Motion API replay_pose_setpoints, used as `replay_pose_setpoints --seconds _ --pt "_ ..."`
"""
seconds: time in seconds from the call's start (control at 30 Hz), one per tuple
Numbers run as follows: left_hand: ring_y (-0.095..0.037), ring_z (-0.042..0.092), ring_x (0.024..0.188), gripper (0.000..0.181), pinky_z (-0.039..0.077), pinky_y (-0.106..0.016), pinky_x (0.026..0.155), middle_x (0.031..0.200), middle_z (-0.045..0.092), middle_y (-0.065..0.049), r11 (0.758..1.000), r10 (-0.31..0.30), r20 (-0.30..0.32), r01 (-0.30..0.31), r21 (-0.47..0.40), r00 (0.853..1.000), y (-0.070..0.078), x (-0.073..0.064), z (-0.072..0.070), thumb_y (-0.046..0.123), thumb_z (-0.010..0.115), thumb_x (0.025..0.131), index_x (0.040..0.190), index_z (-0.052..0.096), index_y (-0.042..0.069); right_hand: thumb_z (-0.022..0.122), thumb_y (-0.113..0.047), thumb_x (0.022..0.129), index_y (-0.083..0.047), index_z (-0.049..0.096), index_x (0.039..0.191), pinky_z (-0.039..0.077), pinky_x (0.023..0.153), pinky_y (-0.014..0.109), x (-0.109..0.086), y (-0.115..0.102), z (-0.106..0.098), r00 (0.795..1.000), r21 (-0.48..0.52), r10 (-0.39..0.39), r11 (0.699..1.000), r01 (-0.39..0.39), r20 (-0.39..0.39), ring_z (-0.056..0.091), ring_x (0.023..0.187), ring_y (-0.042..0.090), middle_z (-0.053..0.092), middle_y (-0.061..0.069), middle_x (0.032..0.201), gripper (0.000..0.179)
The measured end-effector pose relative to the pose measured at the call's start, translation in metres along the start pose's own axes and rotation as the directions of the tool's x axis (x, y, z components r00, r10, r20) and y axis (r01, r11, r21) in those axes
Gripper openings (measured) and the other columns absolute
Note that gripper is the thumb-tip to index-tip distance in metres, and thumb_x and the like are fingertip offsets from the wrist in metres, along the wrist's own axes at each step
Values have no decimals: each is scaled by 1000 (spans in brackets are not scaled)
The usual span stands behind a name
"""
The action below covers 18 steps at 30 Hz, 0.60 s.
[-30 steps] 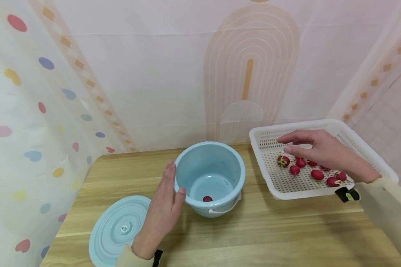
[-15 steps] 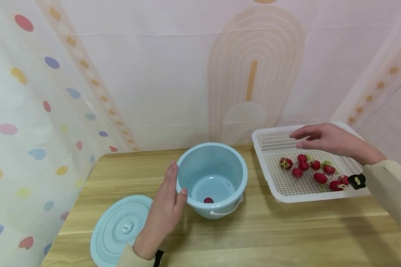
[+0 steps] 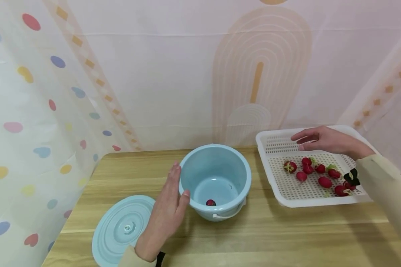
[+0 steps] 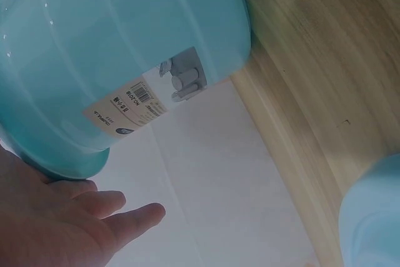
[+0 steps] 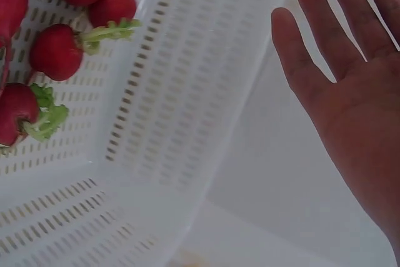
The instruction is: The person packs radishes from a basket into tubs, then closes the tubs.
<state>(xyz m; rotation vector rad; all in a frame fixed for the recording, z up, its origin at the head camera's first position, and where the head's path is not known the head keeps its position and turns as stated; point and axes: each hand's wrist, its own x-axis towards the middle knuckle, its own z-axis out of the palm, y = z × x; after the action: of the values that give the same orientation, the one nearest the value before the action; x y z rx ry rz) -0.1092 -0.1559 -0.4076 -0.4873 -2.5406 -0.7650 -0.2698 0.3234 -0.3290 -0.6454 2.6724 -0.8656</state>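
A light blue bucket [image 3: 214,163] with a white handle stands mid-table, and one red radish [image 3: 211,203] lies on its floor. Along the bucket's left rim rests my left hand [image 3: 167,207], its fingers straight; the left wrist view shows the fingertips right at the rim. My right hand [image 3: 331,140] hovers over the back of a white perforated basket [image 3: 277,196], fingers extended and holding nothing. Several red radishes [image 3: 325,182], some with short green stems, lie in the basket below that hand. In the right wrist view the palm [image 5: 362,110] faces the camera beside the basket wall.
A round light blue lid [image 3: 120,226] lies flat on the wooden table [image 3: 254,237] at the left, partly behind the left forearm. A patterned cloth [image 3: 167,81] hangs along the back and left of the table.
The right hand has drawn up and back from low over the radishes, uncovering more of them. The head view has shifted slightly left. The left hand stays at the bucket's rim.
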Motion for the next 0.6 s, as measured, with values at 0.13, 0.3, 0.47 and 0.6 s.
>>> replay_pose_setpoints --seconds 0.13,0.3,0.47,0.6 --pt "-35 26 154 68 33 -57 118 169 24 -16 1000 -9 -3 9 -1 1000 2 -2 1 18 53 103 162 24 -3 68 -27 101 -8 65 139 53 91 32 5 12 7 999 37 10 999 -12 48 64 122 31 64 16 139 42" --pt "-33 26 155 68 33 -56 118 170 22 -14 1000 -16 4 16 1 1000 5 -3 2 19 52 104 162 24 -2 66 -20 102 0 63 139 53 90 26 7 25 16 995 90 5 996 -14 100 61 127 40 61 24 141 43" --pt "-32 26 155 68 32 -55 118 170 23 -15 1000 -17 9 17 3 1000 7 -2 2 19 52 104 163 23 -1 68 -18 100 0 64 138 52 95 31 7 34 26 993 78 16 997 -25 121 60 127 43 60 26 141 42" --pt "-32 26 155 69 33 -55 118 169 25 -15 1000 -25 14 25 7 1000 9 -3 2 19 53 104 163 24 -1 69 -19 99 0 64 137 52 95 30 7 39 34 990 94 2 995 -16 141 61 126 43 61 25 140 42"
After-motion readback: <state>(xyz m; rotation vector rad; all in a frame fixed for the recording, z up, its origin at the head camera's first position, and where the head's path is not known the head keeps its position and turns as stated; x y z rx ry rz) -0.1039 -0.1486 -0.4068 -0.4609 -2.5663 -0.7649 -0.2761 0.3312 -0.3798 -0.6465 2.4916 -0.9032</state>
